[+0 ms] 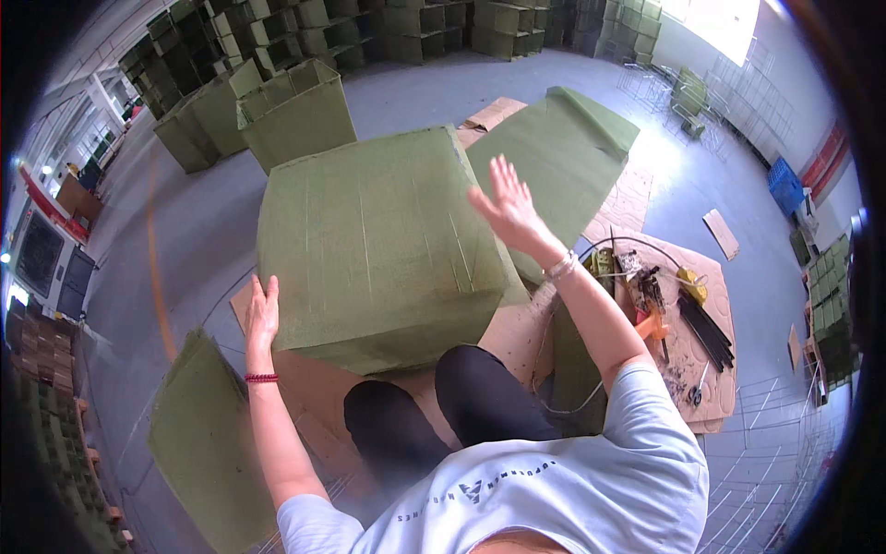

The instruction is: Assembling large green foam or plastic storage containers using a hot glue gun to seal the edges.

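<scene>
- Around the person: a folded green felt sheet [563, 138] lies on the floor beyond the right hand, another flat green panel [208, 443] lies at lower left, and open green felt bins [295, 111] stand behind.
- To the right, a cardboard sheet [711, 305] carries a heap of tools and black cable ties [706, 328] — well apart from the box.
- The big green felt-covered box [378, 245] sits on cardboard on the floor, right in front of the person's knees [443, 406], filling the middle.
- Its broad top face tilts toward the camera; its long axis runs roughly left to right, one corner pointing away toward the bins.
- Left hand [261, 319] lies flat on the box's lower left edge, fingers together and pressed against the felt.
- Right hand [506, 205] is lifted over the box's right top edge — fingers spread wide, holding nothing.
</scene>
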`<state>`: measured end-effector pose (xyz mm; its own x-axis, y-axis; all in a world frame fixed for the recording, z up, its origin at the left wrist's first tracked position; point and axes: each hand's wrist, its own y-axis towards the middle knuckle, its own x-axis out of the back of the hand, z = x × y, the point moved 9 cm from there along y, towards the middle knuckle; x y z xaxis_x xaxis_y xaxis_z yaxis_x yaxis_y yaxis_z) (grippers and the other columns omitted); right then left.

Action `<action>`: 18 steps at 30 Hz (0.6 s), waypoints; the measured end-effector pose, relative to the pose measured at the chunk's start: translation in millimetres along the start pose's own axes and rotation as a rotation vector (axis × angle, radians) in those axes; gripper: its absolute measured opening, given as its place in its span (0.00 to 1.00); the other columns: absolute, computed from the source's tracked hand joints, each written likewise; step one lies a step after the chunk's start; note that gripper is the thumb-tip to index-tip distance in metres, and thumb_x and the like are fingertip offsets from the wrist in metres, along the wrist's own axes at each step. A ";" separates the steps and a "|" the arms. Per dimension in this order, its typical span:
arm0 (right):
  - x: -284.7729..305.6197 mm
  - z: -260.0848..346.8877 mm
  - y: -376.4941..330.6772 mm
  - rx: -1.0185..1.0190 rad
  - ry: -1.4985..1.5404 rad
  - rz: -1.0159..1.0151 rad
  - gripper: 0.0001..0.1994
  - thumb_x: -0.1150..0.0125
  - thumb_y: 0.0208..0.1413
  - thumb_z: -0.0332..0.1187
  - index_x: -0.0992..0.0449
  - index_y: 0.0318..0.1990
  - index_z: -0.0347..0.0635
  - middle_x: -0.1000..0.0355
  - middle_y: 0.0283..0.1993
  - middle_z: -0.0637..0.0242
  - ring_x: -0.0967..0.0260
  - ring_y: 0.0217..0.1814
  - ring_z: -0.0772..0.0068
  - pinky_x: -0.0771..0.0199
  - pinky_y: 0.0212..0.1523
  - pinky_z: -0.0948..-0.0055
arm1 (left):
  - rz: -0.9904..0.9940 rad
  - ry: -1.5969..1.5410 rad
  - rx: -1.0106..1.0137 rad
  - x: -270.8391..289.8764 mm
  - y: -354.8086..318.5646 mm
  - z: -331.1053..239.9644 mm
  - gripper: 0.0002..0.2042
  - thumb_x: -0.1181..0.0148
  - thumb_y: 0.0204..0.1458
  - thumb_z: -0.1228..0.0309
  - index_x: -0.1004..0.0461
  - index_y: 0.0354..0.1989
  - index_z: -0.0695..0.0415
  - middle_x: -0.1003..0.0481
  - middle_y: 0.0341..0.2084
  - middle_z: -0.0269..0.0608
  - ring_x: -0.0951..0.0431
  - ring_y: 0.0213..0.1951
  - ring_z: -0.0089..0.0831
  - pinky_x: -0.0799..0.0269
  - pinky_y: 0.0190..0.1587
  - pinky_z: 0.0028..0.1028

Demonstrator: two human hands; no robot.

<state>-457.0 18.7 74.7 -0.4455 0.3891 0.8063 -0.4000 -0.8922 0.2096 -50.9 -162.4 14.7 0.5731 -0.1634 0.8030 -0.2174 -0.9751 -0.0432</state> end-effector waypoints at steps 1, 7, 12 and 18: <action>25.6 12.2 10.5 0.090 0.021 -0.191 0.45 0.63 0.56 0.62 0.62 0.66 0.30 0.67 0.71 0.46 0.75 0.74 0.52 0.69 0.69 0.53 | 0.018 0.011 0.032 0.4 -0.8 1.4 0.42 0.66 0.55 0.39 0.56 0.65 0.66 0.47 0.62 0.62 0.47 0.64 0.51 0.50 0.64 0.39; -65.3 -8.5 47.4 0.061 -0.233 0.060 0.42 0.63 0.58 0.60 0.58 0.66 0.29 0.67 0.71 0.47 0.74 0.75 0.55 0.68 0.70 0.54 | -0.080 0.017 -0.095 -0.1 12.5 23.2 0.38 0.67 0.57 0.42 0.55 0.66 0.62 0.36 0.54 0.63 0.36 0.57 0.52 0.41 0.58 0.42; -41.6 -15.0 72.4 0.047 -0.165 0.103 0.45 0.68 0.56 0.65 0.58 0.66 0.30 0.68 0.72 0.48 0.75 0.75 0.56 0.71 0.69 0.51 | -0.045 0.001 -0.043 -0.5 1.5 7.2 0.39 0.67 0.56 0.40 0.53 0.65 0.64 0.34 0.52 0.63 0.35 0.56 0.53 0.40 0.58 0.41; -45.2 -50.3 129.0 0.055 -0.173 -0.107 0.46 0.64 0.55 0.65 0.59 0.66 0.31 0.66 0.71 0.48 0.74 0.75 0.56 0.69 0.69 0.50 | -0.045 -0.033 -0.110 -15.7 15.9 -2.0 0.39 0.67 0.56 0.41 0.53 0.65 0.65 0.34 0.52 0.64 0.35 0.56 0.53 0.40 0.58 0.41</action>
<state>-528.8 -102.4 37.5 -0.2568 0.4412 0.8599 -0.3911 -0.8611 0.3249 -65.0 -175.1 2.6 0.6096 -0.1266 0.7826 -0.2757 -0.9594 0.0596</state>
